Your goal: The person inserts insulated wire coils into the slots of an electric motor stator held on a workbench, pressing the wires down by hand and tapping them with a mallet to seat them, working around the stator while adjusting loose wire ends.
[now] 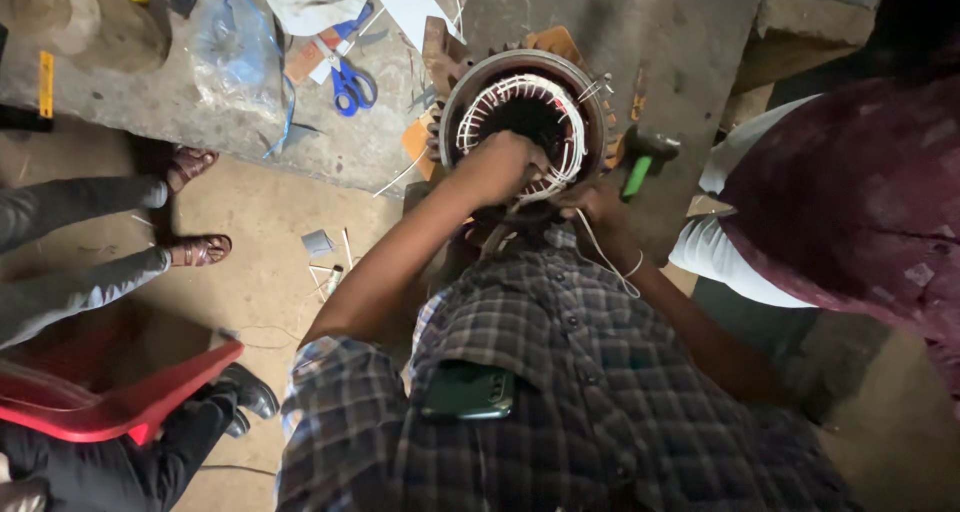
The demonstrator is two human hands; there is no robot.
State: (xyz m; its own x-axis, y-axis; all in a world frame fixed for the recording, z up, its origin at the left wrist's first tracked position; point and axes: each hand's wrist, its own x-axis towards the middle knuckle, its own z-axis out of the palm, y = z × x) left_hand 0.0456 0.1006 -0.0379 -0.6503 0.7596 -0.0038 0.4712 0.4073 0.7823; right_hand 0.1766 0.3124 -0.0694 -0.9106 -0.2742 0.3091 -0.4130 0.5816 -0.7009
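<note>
Dim, warm light from above, deep shadows at right, wide-angle bending at edges, mild softness.

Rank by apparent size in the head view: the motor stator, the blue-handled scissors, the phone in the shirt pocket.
1. Motor stator, clearly largest.
2. Phone in the shirt pocket; partly hidden and nearer the camera, so its lead over the scissors is unsure.
3. Blue-handled scissors.

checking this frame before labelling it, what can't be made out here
- Left hand, head view: its fingers dip into the white windings of the round motor stator; the grip is hidden by the hand itself.
- Right hand, head view: dark and shadowed at the stator rim; whether it pinches the white cord cannot be told.
- Green-handled tool: head in shadow, kind unclear.
</note>
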